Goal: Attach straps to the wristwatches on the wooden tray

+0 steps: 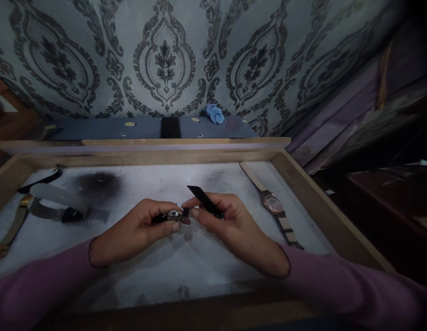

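Patterned backdrop (165, 59) above a wooden-edged tray (158, 157); the left hand (130, 230) pinches a small watch (173, 214), its case at the fingertips; the right hand (239, 225) grips a black strap (204, 200); strap work seems in hand, next calling for a steady case; another watch (272, 202) lies beyond the right hand, apart

Hands (133, 227) (242, 232): two | purple sleeves (54, 276) (330, 278): two | discernible watches (173, 214) (272, 203): two | held dark strip (203, 198): one | wooden tray (165, 157): one | blue flower (214, 114): one | left-side straps (14, 226): unclear
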A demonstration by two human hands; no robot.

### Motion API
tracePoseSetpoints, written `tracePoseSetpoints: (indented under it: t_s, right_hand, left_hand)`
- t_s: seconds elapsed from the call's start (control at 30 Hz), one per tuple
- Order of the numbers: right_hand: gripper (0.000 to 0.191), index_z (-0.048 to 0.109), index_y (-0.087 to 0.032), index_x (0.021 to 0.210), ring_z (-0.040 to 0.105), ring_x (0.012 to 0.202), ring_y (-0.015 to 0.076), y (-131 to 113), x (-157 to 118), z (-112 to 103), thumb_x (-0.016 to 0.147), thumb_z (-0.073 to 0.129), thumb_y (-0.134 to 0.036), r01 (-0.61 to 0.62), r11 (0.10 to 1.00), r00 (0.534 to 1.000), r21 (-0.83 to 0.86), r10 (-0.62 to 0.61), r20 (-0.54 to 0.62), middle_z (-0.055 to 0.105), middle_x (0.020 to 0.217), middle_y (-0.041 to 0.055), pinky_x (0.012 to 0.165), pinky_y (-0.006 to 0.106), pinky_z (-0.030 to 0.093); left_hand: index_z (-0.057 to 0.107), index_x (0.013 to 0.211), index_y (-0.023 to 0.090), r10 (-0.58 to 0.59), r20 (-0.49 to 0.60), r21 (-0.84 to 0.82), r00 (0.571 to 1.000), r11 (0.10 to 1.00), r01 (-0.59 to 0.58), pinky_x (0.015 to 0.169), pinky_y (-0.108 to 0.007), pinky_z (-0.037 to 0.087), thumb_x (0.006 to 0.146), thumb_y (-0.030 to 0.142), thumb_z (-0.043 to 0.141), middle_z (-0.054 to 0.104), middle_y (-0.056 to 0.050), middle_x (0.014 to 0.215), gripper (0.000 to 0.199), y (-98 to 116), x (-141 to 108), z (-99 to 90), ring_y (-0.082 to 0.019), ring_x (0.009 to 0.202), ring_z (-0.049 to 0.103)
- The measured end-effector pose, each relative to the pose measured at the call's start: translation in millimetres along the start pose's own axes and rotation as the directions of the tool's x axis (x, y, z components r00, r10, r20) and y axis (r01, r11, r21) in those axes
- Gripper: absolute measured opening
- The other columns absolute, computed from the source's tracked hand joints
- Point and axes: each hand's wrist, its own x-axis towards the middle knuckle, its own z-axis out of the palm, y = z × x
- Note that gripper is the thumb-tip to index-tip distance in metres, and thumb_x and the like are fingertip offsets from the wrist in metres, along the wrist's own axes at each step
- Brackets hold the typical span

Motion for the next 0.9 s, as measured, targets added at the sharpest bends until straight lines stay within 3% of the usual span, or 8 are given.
tracePoseSetpoints:
  t_s: [0.9]
  right_hand:
    - [0.019, 0.074, -0.017, 0.087, 0.051, 0.062, 0.0125, -2.7, 0.7, -1.4, 0.081, 0.056, -0.02, 0.061, 0.996, 0.998, -0.059, -0.06, 0.026, 0.063, 0.069, 0.0016, 0.056, 0.024, 0.042]
  left_hand:
    - [0.066, 0.091, 0.015, -0.011, 0.046, 0.035, 0.999, 0.999, 0.01, 0.064, -0.022, 0.04, 0.086, 0.025, 0.055, 0.06, 0.001, 0.075, 0.016, 2.3, -0.8, -2.1, -0.012, 0.067, 0.049]
